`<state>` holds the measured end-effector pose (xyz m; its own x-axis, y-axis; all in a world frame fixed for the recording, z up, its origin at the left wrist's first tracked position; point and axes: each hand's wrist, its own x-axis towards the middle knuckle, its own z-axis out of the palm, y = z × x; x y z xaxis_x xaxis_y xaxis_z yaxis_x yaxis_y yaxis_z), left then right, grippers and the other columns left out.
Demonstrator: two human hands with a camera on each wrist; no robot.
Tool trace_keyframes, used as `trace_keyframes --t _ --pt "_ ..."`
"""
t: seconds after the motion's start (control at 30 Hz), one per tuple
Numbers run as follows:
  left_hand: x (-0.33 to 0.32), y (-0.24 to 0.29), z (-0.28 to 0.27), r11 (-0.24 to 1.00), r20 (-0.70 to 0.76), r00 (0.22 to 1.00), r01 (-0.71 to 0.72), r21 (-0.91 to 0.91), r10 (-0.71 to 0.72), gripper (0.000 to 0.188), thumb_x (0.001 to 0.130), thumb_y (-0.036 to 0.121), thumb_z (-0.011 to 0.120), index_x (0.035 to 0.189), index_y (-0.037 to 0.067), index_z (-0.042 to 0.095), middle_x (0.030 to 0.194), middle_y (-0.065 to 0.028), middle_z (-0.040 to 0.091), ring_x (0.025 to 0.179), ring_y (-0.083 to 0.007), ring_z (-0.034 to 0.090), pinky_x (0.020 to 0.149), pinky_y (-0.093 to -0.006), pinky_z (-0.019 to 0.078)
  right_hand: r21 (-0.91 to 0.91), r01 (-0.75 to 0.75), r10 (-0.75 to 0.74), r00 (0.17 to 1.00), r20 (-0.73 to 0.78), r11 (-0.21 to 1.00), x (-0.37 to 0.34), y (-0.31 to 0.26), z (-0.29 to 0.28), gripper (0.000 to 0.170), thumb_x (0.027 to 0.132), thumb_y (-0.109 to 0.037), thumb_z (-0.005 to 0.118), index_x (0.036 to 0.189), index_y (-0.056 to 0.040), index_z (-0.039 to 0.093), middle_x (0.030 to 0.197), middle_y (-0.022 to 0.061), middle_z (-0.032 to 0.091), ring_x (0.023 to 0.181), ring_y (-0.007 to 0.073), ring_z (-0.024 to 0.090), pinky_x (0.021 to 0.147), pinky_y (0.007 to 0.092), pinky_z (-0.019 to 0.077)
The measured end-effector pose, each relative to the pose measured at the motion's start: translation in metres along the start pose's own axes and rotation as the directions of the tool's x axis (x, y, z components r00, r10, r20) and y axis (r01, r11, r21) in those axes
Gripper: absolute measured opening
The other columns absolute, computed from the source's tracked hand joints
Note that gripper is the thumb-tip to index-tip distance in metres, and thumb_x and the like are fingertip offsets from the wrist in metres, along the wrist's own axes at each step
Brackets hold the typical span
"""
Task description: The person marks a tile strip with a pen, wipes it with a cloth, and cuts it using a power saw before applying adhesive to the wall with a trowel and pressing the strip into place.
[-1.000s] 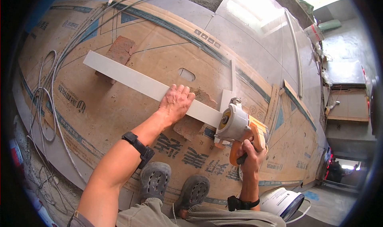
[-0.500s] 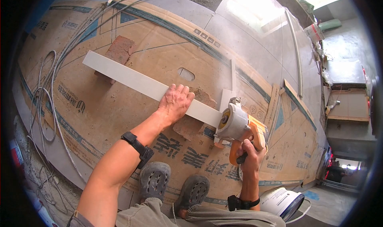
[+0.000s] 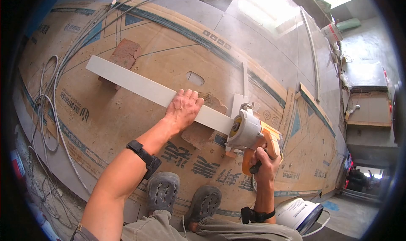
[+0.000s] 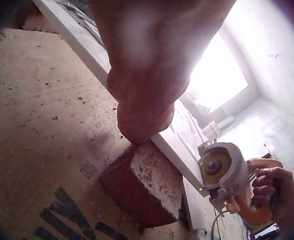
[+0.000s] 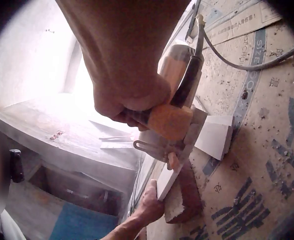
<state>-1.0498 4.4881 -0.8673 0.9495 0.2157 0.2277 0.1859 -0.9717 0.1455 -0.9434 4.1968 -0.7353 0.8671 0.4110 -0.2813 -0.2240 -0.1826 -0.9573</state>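
Observation:
A long, narrow off-white tile strip (image 3: 131,81) lies across two reddish bricks, one brick (image 3: 126,54) under its far left part and another brick (image 3: 198,135) beneath my left hand (image 3: 185,108). That hand grips the strip, its fingers bent over the far edge. In my right hand (image 3: 267,165) is the orange handle of a handheld tile cutter (image 3: 245,129) with a grey guard. The cutter meets the strip's right end. Its round yellowish blade (image 4: 216,167) shows in the left wrist view, with a small bright spot where it meets the tile.
Printed cardboard (image 3: 160,63) covers the floor. Loose cables (image 3: 55,84) run along the left. A short white offcut (image 3: 239,102) lies beyond the cutter, and a white bucket (image 3: 296,213) stands near my right wrist. Grey clogs (image 3: 164,192) are close below the strip.
Pale dust haze has thickened beyond the cutter. The head view has shifted slightly; both hands keep their holds, and the cutter stays at the strip's right end.

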Motion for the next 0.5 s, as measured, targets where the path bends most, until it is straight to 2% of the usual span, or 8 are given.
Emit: trace_keyframes --t 0.13,0.23,0.5 --pt "0.0012 0.001 -0.0033 0.999 0.062 0.998 0.013 0.032 -0.015 0.008 0.092 0.015 0.06 0.099 0.011 0.063 0.097 -0.0068 0.063 0.099 -0.0231 0.062 0.09 -0.0411 0.0454 -0.008 -0.003 0.003 1.0 0.005 1.0 -0.0005 -0.0013 0.0006 0.017 0.091 -0.007 0.068 0.101 -0.0014 0.056 0.072 0.004 0.058 0.055 0.013 0.058 0.051 0.0293 0.0521" --pt "0.0 -0.0005 0.002 1.0 -0.003 1.0 0.002 0.0 -0.002 0.008 0.089 0.011 0.06 0.097 0.009 0.06 0.095 -0.0084 0.059 0.094 -0.0253 0.06 0.086 -0.041 0.0454 0.018 -0.016 0.016 1.0 0.013 1.0 0.0003 -0.0005 -0.0019 0.018 0.091 -0.01 0.073 0.099 -0.0024 0.058 0.07 0.0052 0.061 0.054 0.0136 0.06 0.052 0.0289 0.0518" --pt "0.0006 0.0004 -0.0005 1.0 0.004 1.0 0.0 -0.016 0.0 0.009 0.088 0.011 0.06 0.097 0.01 0.061 0.094 -0.0077 0.059 0.094 -0.0252 0.06 0.086 -0.0414 0.0449 0.015 -0.044 0.044 0.999 0.002 0.999 -0.0015 0.0028 -0.006 0.018 0.09 -0.009 0.073 0.099 -0.0019 0.059 0.072 0.0052 0.061 0.057 0.0135 0.06 0.053 0.0285 0.0511"
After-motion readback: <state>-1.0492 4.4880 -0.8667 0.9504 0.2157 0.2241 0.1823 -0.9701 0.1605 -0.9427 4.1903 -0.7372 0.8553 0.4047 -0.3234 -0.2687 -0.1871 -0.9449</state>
